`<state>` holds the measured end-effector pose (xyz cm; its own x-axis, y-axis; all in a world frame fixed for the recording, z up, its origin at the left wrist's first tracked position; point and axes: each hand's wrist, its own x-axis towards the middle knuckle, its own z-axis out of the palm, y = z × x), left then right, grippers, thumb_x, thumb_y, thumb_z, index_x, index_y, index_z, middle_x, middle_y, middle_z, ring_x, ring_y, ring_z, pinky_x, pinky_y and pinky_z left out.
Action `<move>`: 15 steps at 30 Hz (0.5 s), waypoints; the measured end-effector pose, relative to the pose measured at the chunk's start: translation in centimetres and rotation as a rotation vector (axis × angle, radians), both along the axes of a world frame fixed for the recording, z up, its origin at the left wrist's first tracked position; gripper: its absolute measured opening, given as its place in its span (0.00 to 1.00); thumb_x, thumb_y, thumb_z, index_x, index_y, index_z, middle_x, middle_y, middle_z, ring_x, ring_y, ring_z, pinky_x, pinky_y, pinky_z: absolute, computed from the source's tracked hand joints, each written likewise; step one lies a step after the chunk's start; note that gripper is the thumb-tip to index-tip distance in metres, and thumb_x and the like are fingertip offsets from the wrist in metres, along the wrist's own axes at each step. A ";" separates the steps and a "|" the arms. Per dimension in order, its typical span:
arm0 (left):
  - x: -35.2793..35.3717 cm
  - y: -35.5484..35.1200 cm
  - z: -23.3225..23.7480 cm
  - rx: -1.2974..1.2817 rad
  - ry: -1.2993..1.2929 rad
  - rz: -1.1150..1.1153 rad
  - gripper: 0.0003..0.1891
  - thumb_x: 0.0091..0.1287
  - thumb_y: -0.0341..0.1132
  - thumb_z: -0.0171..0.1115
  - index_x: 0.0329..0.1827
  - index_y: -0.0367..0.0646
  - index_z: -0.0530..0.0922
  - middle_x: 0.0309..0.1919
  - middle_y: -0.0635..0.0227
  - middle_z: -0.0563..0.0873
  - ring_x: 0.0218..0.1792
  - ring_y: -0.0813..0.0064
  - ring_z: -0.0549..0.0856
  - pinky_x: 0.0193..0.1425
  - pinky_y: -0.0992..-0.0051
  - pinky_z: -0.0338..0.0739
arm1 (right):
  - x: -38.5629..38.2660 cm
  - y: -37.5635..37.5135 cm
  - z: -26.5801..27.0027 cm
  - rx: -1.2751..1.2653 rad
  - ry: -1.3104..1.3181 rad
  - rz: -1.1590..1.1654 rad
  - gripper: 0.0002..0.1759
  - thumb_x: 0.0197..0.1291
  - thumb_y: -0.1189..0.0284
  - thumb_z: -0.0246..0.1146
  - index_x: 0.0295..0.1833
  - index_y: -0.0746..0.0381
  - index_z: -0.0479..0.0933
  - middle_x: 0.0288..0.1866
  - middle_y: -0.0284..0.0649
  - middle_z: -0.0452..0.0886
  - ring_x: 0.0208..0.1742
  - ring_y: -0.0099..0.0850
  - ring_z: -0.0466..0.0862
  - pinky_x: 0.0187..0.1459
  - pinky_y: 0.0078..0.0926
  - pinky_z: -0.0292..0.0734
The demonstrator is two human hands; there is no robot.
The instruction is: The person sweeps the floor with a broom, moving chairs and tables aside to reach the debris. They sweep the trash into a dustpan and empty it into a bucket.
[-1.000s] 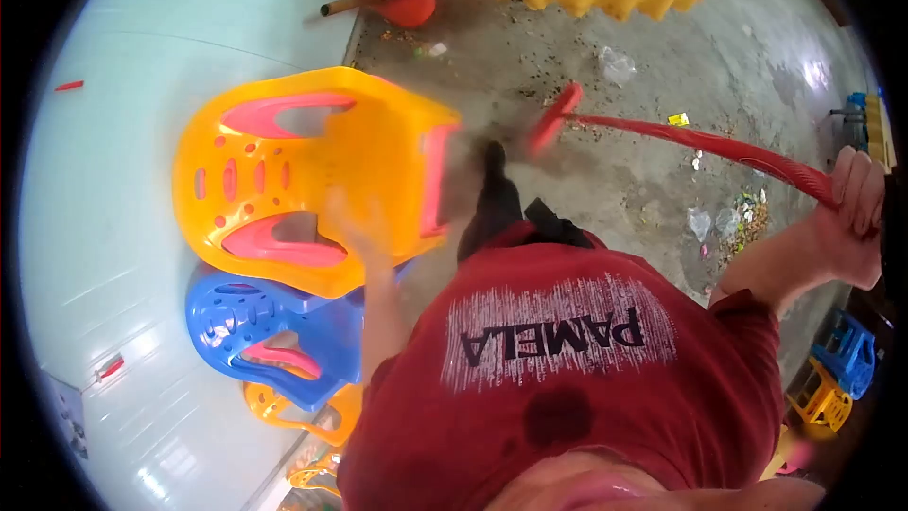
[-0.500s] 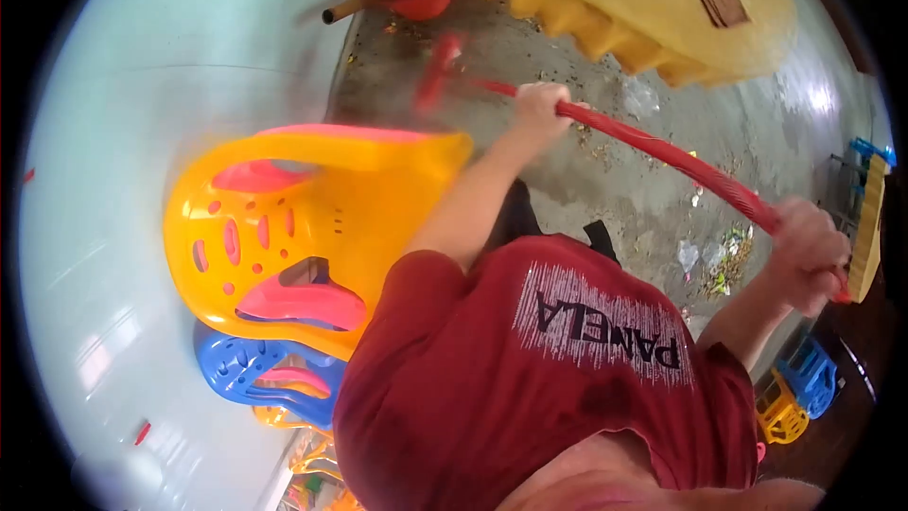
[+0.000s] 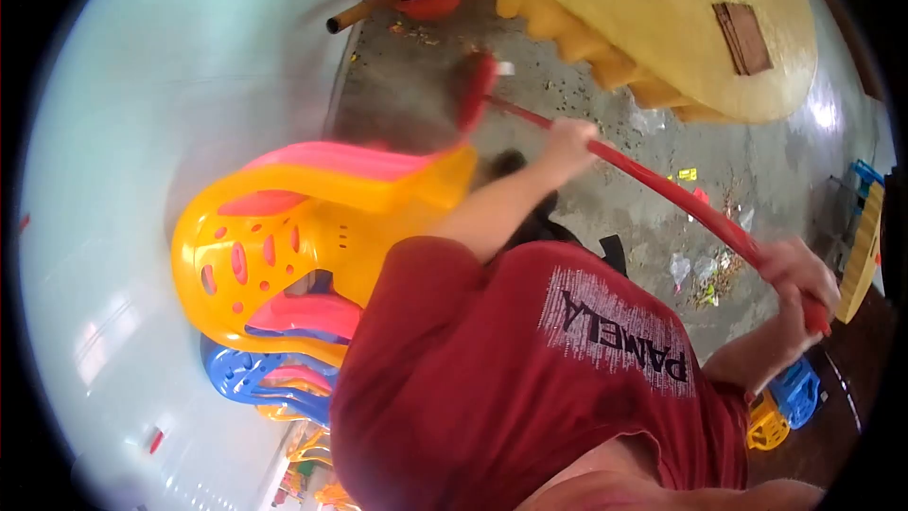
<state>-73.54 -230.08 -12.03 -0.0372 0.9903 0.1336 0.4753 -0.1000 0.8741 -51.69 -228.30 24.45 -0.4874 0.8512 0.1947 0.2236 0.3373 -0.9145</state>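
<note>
A broom with a red handle [image 3: 672, 191] slants across the view, from upper left to lower right. My left hand [image 3: 571, 149] is closed round the handle partway along. Near the handle's end, my right hand [image 3: 799, 276] is wrapped round it too. The red broom head [image 3: 479, 92], blurred by motion, is low over the grey floor [image 3: 407, 85]. Close to it is a small white scrap [image 3: 505, 68]. Beside my left forearm stands a stack of yellow, pink and blue plastic chairs [image 3: 255, 255].
A yellow table [image 3: 643, 0] with a scalloped edge fills the top. At upper left stands a red bucket [image 3: 430, 0] near a bamboo-like stick [image 3: 364, 11]. Litter [image 3: 714, 279] lies on the floor at right. A pale wall [image 3: 142, 180] borders the left.
The broom head has moved right and slightly down in the view. My left hand has shifted right and down with the handle, and the view has turned a little. Both hands keep hold.
</note>
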 end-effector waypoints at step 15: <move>-16.5 -3.8 -0.2 -0.246 0.366 0.380 0.16 0.56 0.48 0.68 0.26 0.47 0.75 0.30 0.64 0.81 0.40 0.59 0.81 0.48 0.57 0.66 | -7.2 3.6 -8.2 -0.324 0.169 0.303 0.03 0.57 0.82 0.62 0.36 0.70 0.75 0.42 0.50 0.83 0.54 0.48 0.82 0.56 0.44 0.75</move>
<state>-90.09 -233.89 -12.20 -0.3907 0.9201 -0.0274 0.7138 0.3216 0.6222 -58.90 -224.68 16.28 -0.7077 0.7053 0.0407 -0.0023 0.0552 -0.9985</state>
